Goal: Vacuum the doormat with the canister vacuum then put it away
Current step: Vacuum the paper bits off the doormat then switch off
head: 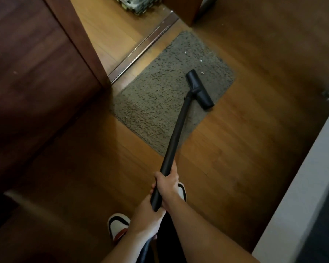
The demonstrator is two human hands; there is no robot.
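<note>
A grey-brown shaggy doormat (160, 103) lies on the wooden floor in front of a doorway. The black floor nozzle (198, 89) of the vacuum rests on the mat's right part, its near end reaching over the mat's edge. A long black wand (176, 135) runs from the nozzle down to me. My right hand (168, 184) grips the wand higher up. My left hand (147, 221) holds its lower end, where the hose begins. A few white scraps (185, 52) lie on the mat beyond the nozzle. The canister is out of sight.
A dark wooden door (36, 73) stands open on the left, with a metal threshold strip (141, 48) beyond the mat. A white wall or cabinet edge (302, 186) runs along the right. My shoes (118, 227) stand on the floor below my hands.
</note>
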